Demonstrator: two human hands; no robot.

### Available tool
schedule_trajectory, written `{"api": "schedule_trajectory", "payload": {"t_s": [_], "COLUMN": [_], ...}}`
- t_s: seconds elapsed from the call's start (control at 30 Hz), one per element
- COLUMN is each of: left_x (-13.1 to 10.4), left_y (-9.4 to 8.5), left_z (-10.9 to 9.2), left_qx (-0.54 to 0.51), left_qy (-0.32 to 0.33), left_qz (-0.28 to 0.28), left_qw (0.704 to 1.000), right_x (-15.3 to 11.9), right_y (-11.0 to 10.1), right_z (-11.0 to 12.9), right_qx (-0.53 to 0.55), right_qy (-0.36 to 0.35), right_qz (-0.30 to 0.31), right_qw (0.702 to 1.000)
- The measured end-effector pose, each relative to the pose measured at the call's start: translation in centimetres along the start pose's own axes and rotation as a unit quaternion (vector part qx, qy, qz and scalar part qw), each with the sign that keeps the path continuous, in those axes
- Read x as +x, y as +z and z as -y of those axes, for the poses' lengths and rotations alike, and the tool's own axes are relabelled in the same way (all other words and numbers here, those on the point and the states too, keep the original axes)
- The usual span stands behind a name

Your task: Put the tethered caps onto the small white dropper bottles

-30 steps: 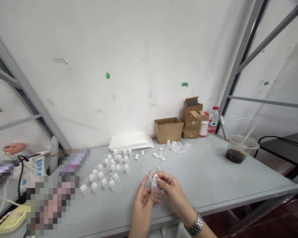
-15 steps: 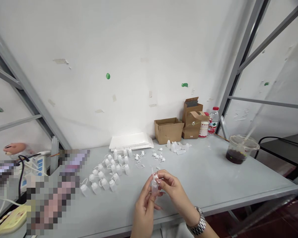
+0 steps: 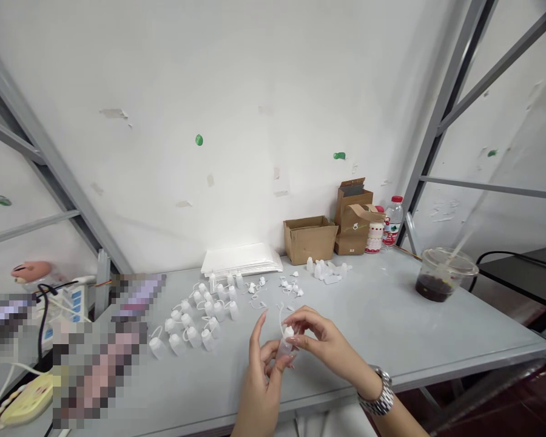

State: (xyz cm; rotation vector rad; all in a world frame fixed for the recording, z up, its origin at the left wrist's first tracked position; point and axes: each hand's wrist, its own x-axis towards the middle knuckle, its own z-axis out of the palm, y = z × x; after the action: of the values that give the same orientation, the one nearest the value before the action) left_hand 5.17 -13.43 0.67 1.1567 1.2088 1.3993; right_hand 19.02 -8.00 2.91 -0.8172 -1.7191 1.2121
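Gray tabletop (image 3: 373,321) bears loose caps (image 3: 299,292) and a box (image 3: 310,244) beyond hands (image 3: 264,377) grasping a bottle (image 3: 284,349).

The right hand (image 3: 321,337), low and right of centre in the frame, wears a shiny silver band (image 3: 383,391) of metal links at the wrist, and its thumbnail (image 3: 293,341) looks glossy and pinkish.

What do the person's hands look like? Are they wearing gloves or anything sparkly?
No gloves: the left hand and the right hand are both bare. No sleeve shows on either arm. Around the right wrist is a shiny silver band made of metal links, like a watch band. I can't make out a watch face.
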Motion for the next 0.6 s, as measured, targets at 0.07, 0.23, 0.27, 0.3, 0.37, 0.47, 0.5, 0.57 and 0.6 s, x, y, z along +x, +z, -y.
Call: {"api": "schedule_trajectory", "payload": {"t_s": [0.07,0.23,0.27,0.3,0.37,0.47,0.5,0.57,0.6], "left_x": [0.0,0.0,0.0,-0.1,-0.1,-0.2,-0.2,-0.1,0.0], "left_y": [-0.2,-0.7,-0.7,-0.8,-0.8,-0.9,-0.9,-1.1,-1.2], "left_z": [-0.3,-0.7,-0.7,-0.7,-0.6,-0.5,-0.6,-0.7,-0.9], "left_qx": [0.021,0.107,0.124,0.139,0.162,0.187,0.191,0.201,0.209], "left_qy": [0.0,0.014,0.019,0.022,0.025,0.027,0.028,0.024,0.021], "left_qz": [0.007,0.006,0.004,0.004,0.003,0.004,0.008,0.032,0.046], "left_qw": [1.0,0.994,0.992,0.99,0.986,0.982,0.981,0.979,0.977], "right_x": [0.1,0.3,0.3,0.3,0.1,-0.2,-0.2,-0.3,-0.3], "right_y": [-0.5,-1.6,-1.7,-1.9,-2.1,-2.3,-2.3,-2.3,-2.2], "right_z": [0.6,1.9,2.1,2.3,2.6,3.1,3.3,3.7,3.8], "right_qx": [-0.036,-0.125,-0.139,-0.152,-0.186,-0.249,-0.271,-0.313,-0.336], "right_qy": [-0.008,-0.028,-0.028,-0.027,-0.027,-0.047,-0.054,-0.062,-0.063], "right_qz": [0.017,0.077,0.086,0.094,0.104,0.112,0.117,0.127,0.132], "right_qw": [0.999,0.989,0.986,0.984,0.977,0.961,0.954,0.939,0.93]}}
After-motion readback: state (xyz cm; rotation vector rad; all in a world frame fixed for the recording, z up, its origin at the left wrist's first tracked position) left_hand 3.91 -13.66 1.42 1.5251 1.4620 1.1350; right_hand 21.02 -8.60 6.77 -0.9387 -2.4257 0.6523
